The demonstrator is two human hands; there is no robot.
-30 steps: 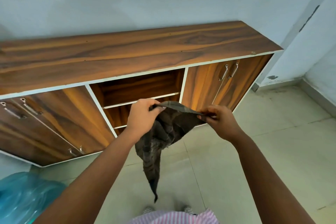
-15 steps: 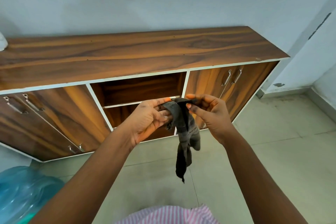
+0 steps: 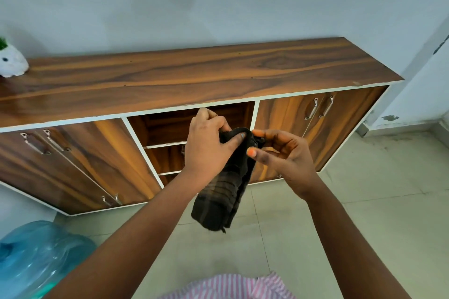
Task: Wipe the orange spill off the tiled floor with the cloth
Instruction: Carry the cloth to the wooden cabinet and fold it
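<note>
Both hands hold the dark cloth (image 3: pixel 222 192) in mid-air above the tiled floor (image 3: pixel 364 213), before a wooden cabinet (image 3: pixel 170 75): left hand (image 3: pixel 209 145) in closed grip, right hand (image 3: pixel 284 155) pinching its top.

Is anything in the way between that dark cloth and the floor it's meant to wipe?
Nothing visible blocks it. The cloth hangs folded from both hands, left hand and right hand, above bare tiled floor. The blue plastic jug sits off to the left. No orange spill shows in this view, so its spot can't be judged.
</note>
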